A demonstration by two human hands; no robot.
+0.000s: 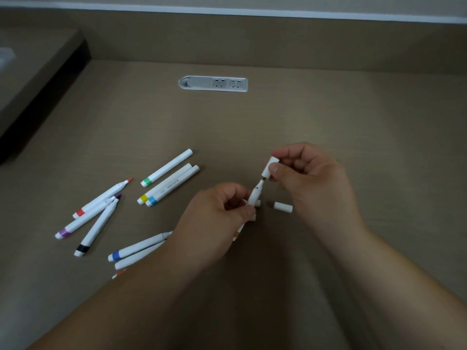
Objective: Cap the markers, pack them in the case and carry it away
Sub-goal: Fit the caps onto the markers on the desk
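Observation:
My left hand (214, 218) grips a white marker (255, 197) that tilts up to the right, its brown tip bare. My right hand (308, 178) pinches a white cap (270, 169) just above that tip, a small gap between them. One loose white cap (283, 207) lies on the desk under my right hand. Three capped markers with green, yellow and light blue bands (168, 178) lie side by side. To the left lie uncapped red, purple and black markers (93, 213). A dark blue banded marker (137, 247) and others lie partly under my left forearm.
A recessed power socket strip (213, 83) sits in the brown desk (328, 109) toward the back. A raised dark shelf (38, 79) stands at the far left. A white wall edge runs along the back. No case is in view.

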